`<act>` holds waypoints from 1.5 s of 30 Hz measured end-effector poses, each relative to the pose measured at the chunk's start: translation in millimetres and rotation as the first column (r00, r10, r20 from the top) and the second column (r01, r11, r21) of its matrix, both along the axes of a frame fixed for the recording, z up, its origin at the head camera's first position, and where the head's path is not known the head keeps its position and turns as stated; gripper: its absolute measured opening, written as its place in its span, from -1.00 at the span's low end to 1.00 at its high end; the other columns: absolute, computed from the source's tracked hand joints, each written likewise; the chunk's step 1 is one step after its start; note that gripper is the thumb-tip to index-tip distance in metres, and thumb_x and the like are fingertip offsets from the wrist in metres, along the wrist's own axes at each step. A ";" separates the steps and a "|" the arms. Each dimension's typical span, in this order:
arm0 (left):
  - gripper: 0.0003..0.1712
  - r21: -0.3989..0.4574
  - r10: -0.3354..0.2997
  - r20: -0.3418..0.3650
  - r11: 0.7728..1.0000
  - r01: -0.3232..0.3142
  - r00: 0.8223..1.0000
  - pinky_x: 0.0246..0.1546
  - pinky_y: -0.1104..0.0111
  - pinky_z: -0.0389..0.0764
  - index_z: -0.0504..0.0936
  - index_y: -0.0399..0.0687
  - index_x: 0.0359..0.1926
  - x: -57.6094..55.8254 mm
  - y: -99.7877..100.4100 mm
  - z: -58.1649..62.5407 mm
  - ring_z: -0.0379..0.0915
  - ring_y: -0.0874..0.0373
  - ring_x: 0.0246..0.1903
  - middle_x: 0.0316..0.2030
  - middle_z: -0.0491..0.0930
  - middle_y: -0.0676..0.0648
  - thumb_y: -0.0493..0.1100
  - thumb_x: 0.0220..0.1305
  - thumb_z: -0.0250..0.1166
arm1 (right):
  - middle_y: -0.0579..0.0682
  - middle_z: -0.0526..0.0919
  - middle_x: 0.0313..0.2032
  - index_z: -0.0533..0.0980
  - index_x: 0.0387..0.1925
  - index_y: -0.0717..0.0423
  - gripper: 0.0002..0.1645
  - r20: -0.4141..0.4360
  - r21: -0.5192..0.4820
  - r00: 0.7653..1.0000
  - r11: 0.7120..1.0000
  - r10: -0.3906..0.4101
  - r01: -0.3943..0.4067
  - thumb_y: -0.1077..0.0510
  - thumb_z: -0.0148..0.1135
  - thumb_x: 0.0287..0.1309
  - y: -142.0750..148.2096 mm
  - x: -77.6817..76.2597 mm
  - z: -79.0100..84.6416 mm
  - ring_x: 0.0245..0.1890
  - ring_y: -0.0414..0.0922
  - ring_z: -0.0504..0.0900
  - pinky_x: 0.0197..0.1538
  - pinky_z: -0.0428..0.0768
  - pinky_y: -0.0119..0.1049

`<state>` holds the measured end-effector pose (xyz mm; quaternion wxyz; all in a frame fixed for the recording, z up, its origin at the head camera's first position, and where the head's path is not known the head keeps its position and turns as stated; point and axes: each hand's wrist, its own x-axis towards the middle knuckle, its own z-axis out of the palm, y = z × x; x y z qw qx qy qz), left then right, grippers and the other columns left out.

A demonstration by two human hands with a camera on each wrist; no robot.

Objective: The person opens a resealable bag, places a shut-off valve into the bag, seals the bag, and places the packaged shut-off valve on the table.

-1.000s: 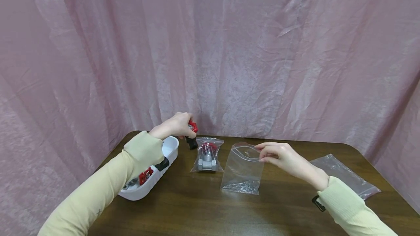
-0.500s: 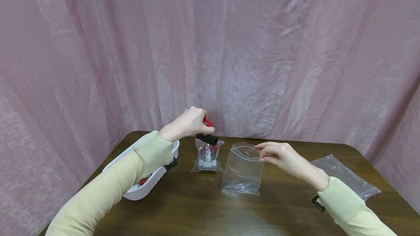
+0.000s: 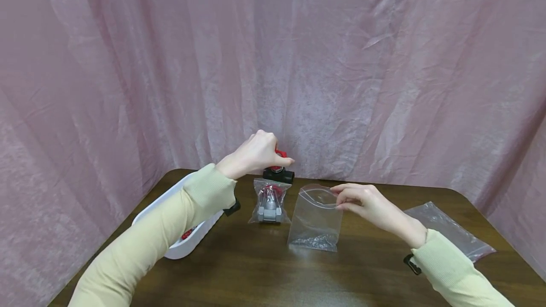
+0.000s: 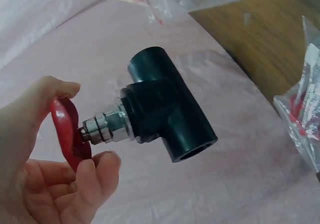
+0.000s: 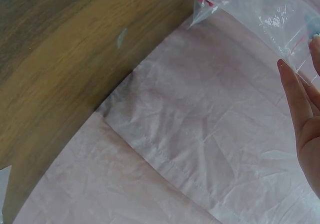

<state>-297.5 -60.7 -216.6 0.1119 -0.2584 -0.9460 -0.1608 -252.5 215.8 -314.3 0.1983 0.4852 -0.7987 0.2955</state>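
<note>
My left hand [image 3: 257, 153] grips a black tee-shaped valve [image 4: 165, 103] by its red handwheel [image 4: 66, 129], above the table's far side. In the left wrist view the thumb and fingers pinch the wheel's rim, and the valve's metal neck shows bare. My right hand [image 3: 368, 205] pinches the top right edge of a clear zip bag [image 3: 315, 224] standing upright with its mouth parted. Between the two hands, nearer the left, a sealed clear bag [image 3: 260, 203] holds a grey valve with a red handwheel [image 3: 269, 213].
At left a white plastic bin [image 3: 187, 249] holds red-handled parts, partly hidden behind my left arm. A flat clear bag [image 3: 448, 229] lies on the right of the wooden table [image 3: 264, 274]. Pink curtain [image 3: 324, 70] hangs behind the table's far edge.
My left hand has carried the black valve rightward and up, from near the bin to above and behind the sealed bag. The right hand holds its place on the zip bag.
</note>
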 end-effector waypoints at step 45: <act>-0.53 0.167 -0.120 0.182 0.982 0.089 0.976 -0.78 0.47 0.29 0.44 -0.09 -0.70 16.0 62.8 -7.4 0.25 0.25 -0.82 -0.84 0.29 0.08 0.17 -0.03 0.33 | -0.04 0.59 -0.31 0.60 -0.47 -0.05 -0.70 -0.063 -0.019 0.997 0.998 0.054 -0.055 0.39 0.40 -0.26 -8.0 -3.6 5.5 -0.33 -0.14 0.55 -0.26 0.41 -0.53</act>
